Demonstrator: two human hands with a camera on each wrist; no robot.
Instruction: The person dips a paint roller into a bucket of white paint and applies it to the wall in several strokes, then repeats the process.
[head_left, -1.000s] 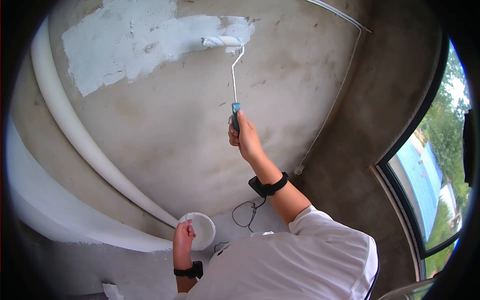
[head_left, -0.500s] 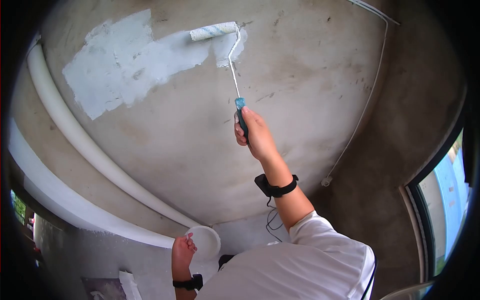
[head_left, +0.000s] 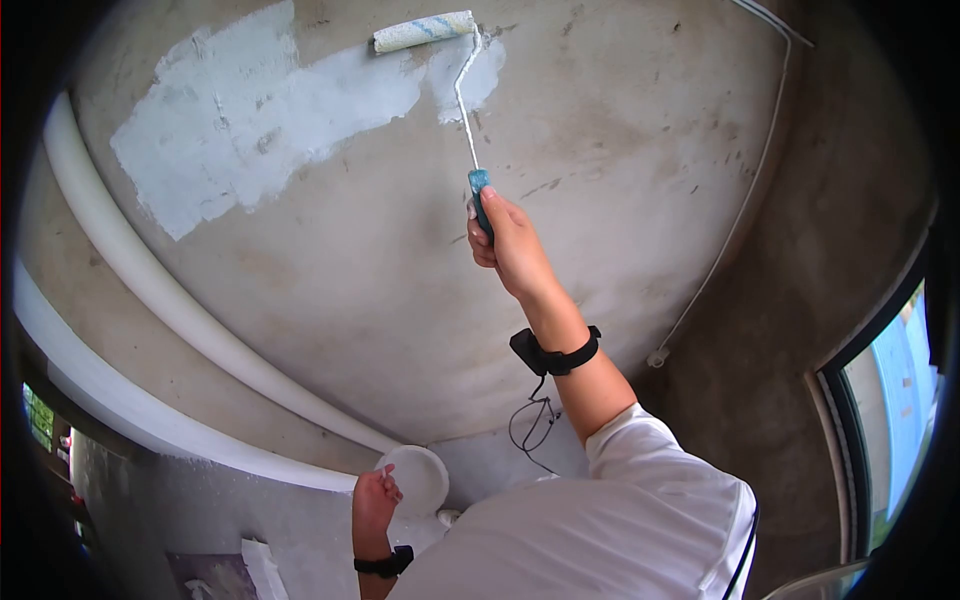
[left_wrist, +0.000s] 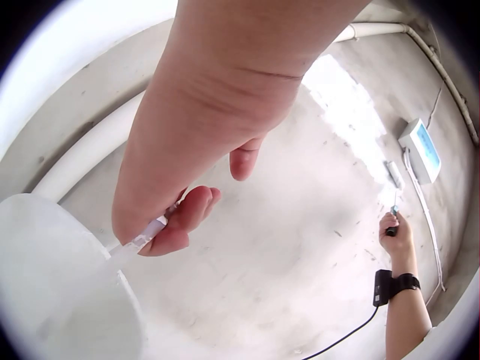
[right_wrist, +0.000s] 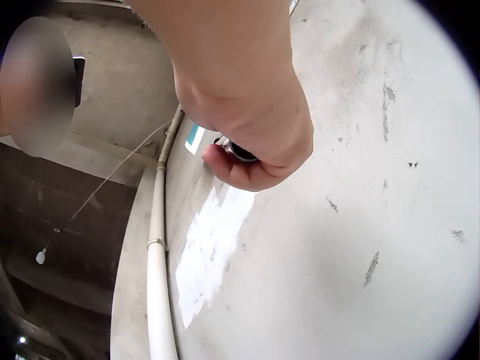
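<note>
In the head view my right hand [head_left: 512, 245] grips the blue-green handle [head_left: 478, 181] of a paint roller, thumb along the handle. The roller's white sleeve [head_left: 423, 32] overlaps the wall just above a strip of pale paint [head_left: 370, 95], on a paint-caked wire frame [head_left: 461, 95]. Low beside the body, my left hand [head_left: 376, 497] is at the rim of a round white bucket [head_left: 425, 477]. Its fingers curl round the bucket's pale plastic handle [left_wrist: 142, 238] in the left wrist view. The bucket's inside looks white.
A thick white pipe [head_left: 190, 290] slants down the wall at left. Thin conduit [head_left: 745, 210] runs down the right corner, near a window [head_left: 900, 380]. A cable [head_left: 530, 420] hangs from the right wristband. The left wrist view shows a wall box [left_wrist: 422, 150].
The roller has moved from the strip's right end to its upper edge and tilted, its left end lower. The right hand has risen with it. The left hand stays at the bucket; the head view shifted.
</note>
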